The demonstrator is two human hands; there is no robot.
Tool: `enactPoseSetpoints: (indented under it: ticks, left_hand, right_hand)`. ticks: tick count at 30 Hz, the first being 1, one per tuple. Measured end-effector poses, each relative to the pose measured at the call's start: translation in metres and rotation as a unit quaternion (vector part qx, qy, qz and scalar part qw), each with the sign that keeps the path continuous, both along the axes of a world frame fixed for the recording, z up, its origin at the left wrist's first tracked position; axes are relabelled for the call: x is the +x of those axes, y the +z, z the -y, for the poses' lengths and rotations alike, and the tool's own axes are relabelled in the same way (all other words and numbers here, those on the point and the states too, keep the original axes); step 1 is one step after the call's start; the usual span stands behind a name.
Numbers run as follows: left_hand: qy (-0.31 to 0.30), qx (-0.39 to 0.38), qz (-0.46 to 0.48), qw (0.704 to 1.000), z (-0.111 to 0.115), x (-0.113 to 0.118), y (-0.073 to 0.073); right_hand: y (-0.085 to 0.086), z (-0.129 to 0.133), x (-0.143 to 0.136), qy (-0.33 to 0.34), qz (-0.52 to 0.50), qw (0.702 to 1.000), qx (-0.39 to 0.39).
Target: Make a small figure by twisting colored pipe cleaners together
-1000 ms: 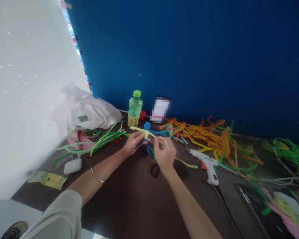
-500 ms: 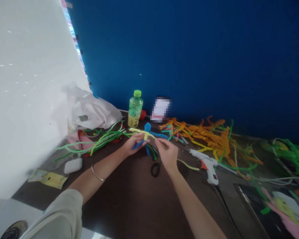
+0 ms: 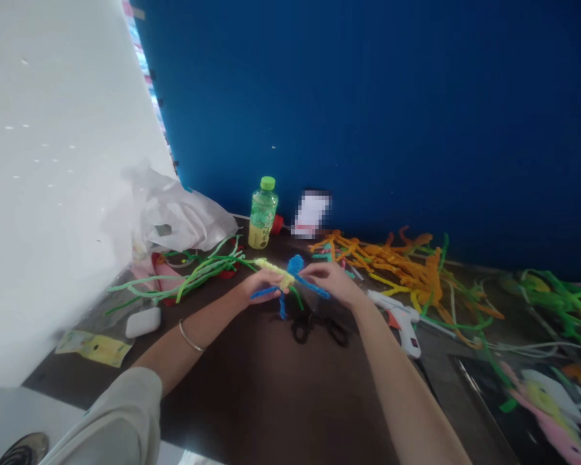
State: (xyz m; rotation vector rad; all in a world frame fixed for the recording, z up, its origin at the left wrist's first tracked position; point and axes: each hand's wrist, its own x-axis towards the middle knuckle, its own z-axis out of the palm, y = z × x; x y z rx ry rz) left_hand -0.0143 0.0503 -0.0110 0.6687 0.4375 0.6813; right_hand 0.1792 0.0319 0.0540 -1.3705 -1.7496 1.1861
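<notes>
The head view shows a blue wall (image 3: 343,110) at 12 o'clock from the blue-and-yellow fuzzy piece (image 3: 286,281), with a dark table (image 3: 252,400) stretching beneath. An orange fuzzy bundle (image 3: 397,258) spreads toward 3 o'clock, a white plastic bag (image 3: 188,213) sits at 10, and green fuzzy strands (image 3: 203,271) lie at 9. The left hand (image 3: 264,286), just at the piece's 9 o'clock side, holds it with curled fingers. The right hand (image 3: 332,279) is at its 3 o'clock side, fingers drawn narrow beside the blue part; whether they grip it, I cannot tell. The piece is thus between the hands, above the table. A green-capped bottle (image 3: 263,216) stands upright at 11 o'clock, a white glue gun (image 3: 403,320) lies between 3 and 4, black-handled scissors (image 3: 301,329) at 5, and a small white case (image 3: 143,321) between 8 and 9.
</notes>
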Motion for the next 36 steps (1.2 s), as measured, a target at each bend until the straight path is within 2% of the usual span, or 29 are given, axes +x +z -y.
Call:
enactPoseSetpoints:
  ticks: [6, 9, 13, 18, 22, 25, 30, 36]
  left_hand:
    - [-0.052, 0.066, -0.012, 0.996, 0.005, 0.004, -0.001]
    - [-0.061, 0.083, -0.044, 0.994, 0.007, 0.005, 0.003]
    - [-0.036, 0.077, -0.085, 0.993, 0.011, 0.007, 0.012]
    - [0.017, 0.055, -0.114, 0.992, 0.012, 0.014, 0.014]
    - [0.062, 0.052, -0.115, 0.990, 0.010, 0.018, 0.006]
    - [0.086, 0.062, -0.100, 0.989, 0.008, 0.020, 0.002]
    - [0.156, 0.057, -0.074, 0.983, 0.008, 0.021, 0.004]
    - [0.216, 0.054, -0.035, 0.974, 0.009, 0.020, 0.006]
  right_hand:
    - [0.030, -0.016, -0.006, 0.132, 0.109, 0.984, -0.040]
    - [0.043, -0.023, -0.013, 0.154, 0.201, 0.967, -0.031]
    - [0.063, -0.027, -0.026, 0.144, 0.326, 0.933, 0.057]
    - [0.081, -0.023, -0.047, 0.163, 0.451, 0.850, 0.219]
    - [0.085, -0.013, -0.062, 0.198, 0.522, 0.779, 0.287]
    - [0.085, -0.004, -0.069, 0.198, 0.556, 0.748, 0.305]
    - [0.080, 0.010, -0.075, 0.195, 0.575, 0.722, 0.332]
    - [0.070, 0.022, -0.072, 0.177, 0.552, 0.718, 0.386]
